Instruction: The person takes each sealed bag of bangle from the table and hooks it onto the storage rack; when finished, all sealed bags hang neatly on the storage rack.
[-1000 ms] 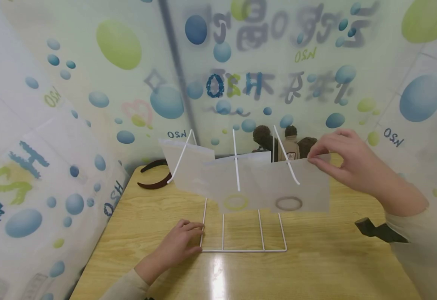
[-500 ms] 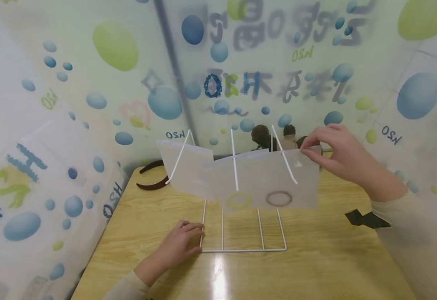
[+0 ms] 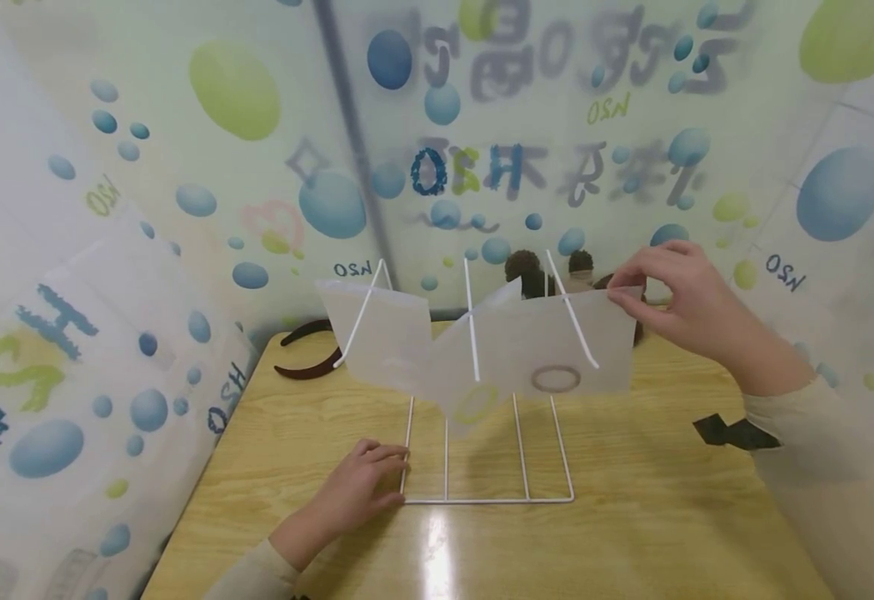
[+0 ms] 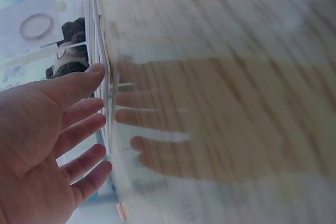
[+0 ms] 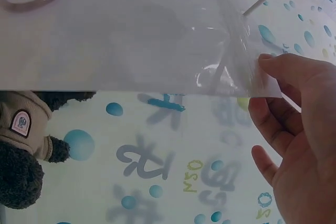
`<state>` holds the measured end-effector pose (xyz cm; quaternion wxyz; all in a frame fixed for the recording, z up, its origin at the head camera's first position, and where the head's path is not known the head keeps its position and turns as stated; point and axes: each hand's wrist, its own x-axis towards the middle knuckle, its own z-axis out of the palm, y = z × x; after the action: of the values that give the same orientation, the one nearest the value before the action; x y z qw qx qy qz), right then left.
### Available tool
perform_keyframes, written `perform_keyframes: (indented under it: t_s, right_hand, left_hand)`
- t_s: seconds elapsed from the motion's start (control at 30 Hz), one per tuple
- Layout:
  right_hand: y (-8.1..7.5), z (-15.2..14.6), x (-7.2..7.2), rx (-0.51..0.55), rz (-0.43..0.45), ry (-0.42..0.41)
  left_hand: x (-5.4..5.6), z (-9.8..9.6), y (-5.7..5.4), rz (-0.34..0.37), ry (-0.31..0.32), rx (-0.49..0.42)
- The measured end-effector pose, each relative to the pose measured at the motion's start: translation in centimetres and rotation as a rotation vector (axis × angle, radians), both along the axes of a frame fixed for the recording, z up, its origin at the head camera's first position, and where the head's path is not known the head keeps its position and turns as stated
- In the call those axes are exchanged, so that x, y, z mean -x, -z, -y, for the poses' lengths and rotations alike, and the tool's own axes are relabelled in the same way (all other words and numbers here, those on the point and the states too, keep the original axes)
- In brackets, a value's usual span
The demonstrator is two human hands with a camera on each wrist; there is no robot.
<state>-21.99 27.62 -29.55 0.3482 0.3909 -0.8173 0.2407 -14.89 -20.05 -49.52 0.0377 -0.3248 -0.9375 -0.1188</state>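
Frosted plastic bag hung on white wire rack.
Right hand pinches the bag's upper right corner; left hand, fingers straight, steadies the rack base on the wooden table.

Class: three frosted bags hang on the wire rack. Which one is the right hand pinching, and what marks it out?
The rightmost bag, holding a brown ring. The right hand pinches its top corner; the middle bag holds a yellow-green ring, the left shows none.

Head view looks down over the wire rack; wrist views sit close.
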Motion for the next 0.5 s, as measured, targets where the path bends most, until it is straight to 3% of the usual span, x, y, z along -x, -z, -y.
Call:
perform_keyframes:
  t_s: [0.5]
  right_hand:
    - [1.6,-3.3,-2.2,0.03,-0.001,0.083]
  left_hand:
    - [-0.1,-0.1,-0.1,0.017,-0.011,0.001]
